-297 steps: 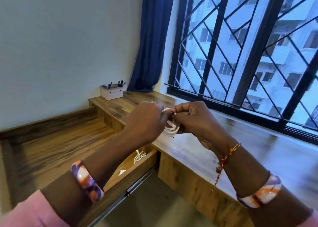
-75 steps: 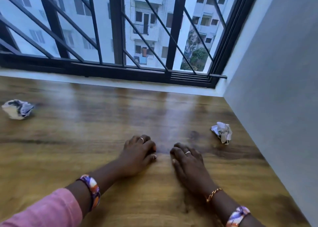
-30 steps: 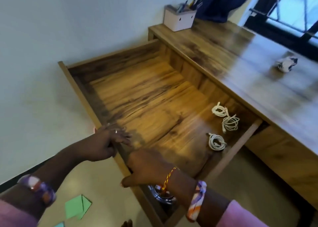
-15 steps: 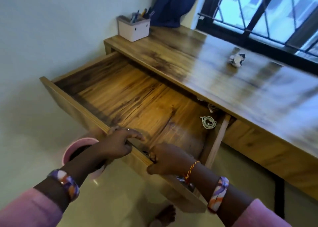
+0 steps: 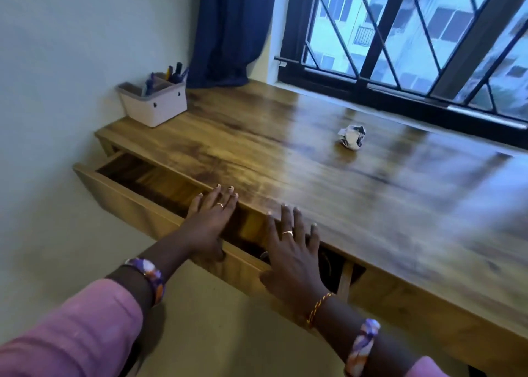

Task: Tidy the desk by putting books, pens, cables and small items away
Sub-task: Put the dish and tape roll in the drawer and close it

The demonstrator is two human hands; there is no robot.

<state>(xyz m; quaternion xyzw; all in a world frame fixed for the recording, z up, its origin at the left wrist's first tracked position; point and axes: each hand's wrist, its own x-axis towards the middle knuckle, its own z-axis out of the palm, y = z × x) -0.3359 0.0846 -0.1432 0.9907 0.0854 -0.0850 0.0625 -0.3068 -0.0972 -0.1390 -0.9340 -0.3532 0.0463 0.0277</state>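
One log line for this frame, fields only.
left hand: flat on drawer | right hand: flat on drawer | drawer: nearly shut | crumpled paper: on desk

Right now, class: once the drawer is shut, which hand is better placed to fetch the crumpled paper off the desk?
Probably the right hand: it lies nearer the crumpled paper, which sits right of both hands; the left hand is farther off.

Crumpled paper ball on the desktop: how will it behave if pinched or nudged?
The crumpled paper ball looks small and loosely wadded, so probably very light and likely to compress under a pinch. Its irregular creases suggest it would skid or tumble briefly on the glossy desk rather than roll far. Not fragile.
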